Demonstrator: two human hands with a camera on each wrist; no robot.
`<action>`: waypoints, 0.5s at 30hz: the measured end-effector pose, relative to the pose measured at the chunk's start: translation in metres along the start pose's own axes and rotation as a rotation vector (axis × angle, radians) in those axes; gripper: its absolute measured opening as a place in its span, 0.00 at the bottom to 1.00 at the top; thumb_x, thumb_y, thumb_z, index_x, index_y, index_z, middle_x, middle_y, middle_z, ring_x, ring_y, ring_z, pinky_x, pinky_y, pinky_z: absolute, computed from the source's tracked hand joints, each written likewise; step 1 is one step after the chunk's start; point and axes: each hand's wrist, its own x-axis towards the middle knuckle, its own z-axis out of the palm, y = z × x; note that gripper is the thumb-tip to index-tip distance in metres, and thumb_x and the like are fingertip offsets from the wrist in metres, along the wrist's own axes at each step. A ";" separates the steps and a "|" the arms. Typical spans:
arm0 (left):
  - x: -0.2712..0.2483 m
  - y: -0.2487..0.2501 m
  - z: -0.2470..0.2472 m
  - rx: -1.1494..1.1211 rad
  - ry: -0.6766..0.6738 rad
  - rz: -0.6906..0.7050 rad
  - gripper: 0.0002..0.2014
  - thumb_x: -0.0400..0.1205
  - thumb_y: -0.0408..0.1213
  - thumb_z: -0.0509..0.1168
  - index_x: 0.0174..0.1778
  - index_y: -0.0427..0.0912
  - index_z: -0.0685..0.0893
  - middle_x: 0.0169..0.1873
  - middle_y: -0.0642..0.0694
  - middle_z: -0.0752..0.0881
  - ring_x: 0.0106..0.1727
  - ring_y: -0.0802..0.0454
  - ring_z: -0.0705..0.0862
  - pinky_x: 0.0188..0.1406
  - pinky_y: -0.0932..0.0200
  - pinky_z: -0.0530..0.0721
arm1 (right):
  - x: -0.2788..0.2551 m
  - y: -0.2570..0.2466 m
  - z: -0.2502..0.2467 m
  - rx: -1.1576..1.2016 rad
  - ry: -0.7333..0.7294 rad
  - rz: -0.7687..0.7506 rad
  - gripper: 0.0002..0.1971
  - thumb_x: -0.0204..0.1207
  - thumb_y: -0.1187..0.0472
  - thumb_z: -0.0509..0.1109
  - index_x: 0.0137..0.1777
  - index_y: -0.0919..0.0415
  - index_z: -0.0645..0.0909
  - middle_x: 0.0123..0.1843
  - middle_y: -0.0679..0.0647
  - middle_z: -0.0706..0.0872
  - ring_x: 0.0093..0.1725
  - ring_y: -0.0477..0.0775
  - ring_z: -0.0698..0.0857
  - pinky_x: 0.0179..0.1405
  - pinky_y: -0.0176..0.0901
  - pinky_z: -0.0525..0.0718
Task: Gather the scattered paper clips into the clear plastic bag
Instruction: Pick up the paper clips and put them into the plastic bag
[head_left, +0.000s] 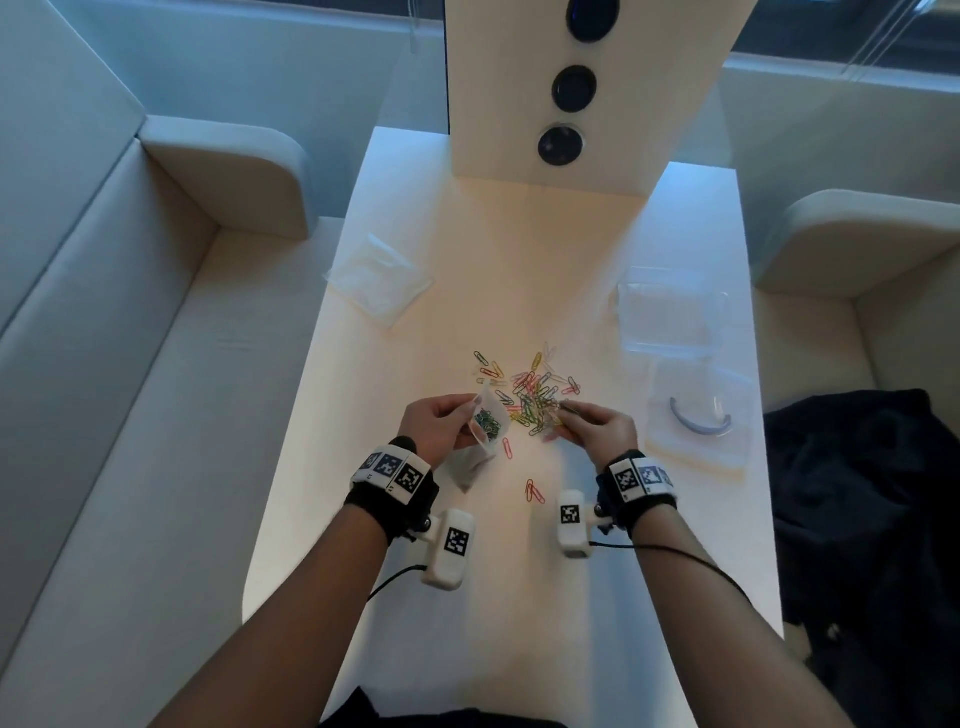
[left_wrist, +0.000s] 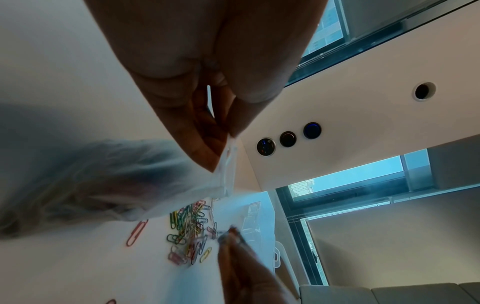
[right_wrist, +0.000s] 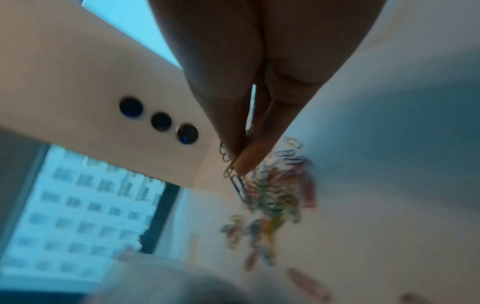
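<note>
A person's left hand (head_left: 441, 428) pinched the rim of a small clear plastic bag (head_left: 485, 423) just above the white table (head_left: 675, 519), some clips already inside, while the right hand (head_left: 597, 428) gripped a few paper clips (right_wrist: 228, 164) at the near edge of the colourful pile (head_left: 530, 395) — red, green, yellow, blue and white wire loops. Light, springy and prone to tangling, the clips looked easiest taken in small pinches — and the limp, slippery bag best held at its mouth.
</note>
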 end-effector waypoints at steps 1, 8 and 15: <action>-0.001 0.000 0.003 0.002 0.001 0.002 0.08 0.81 0.30 0.67 0.54 0.35 0.88 0.32 0.43 0.89 0.29 0.52 0.88 0.40 0.58 0.90 | -0.007 -0.007 0.002 0.120 -0.059 0.014 0.10 0.72 0.72 0.76 0.53 0.67 0.88 0.52 0.65 0.91 0.48 0.59 0.92 0.52 0.45 0.90; 0.000 0.000 0.017 0.015 -0.002 -0.010 0.09 0.82 0.29 0.65 0.54 0.31 0.87 0.29 0.41 0.88 0.28 0.49 0.87 0.49 0.49 0.90 | -0.041 -0.046 0.038 0.035 -0.290 -0.070 0.11 0.73 0.71 0.76 0.55 0.68 0.88 0.52 0.63 0.91 0.48 0.58 0.92 0.53 0.45 0.90; -0.002 0.003 0.015 0.026 -0.004 -0.017 0.10 0.83 0.25 0.62 0.57 0.29 0.86 0.40 0.34 0.88 0.34 0.45 0.88 0.49 0.48 0.89 | -0.043 -0.048 0.068 -0.708 -0.277 -0.230 0.13 0.74 0.69 0.73 0.58 0.63 0.88 0.52 0.56 0.91 0.52 0.52 0.89 0.60 0.46 0.86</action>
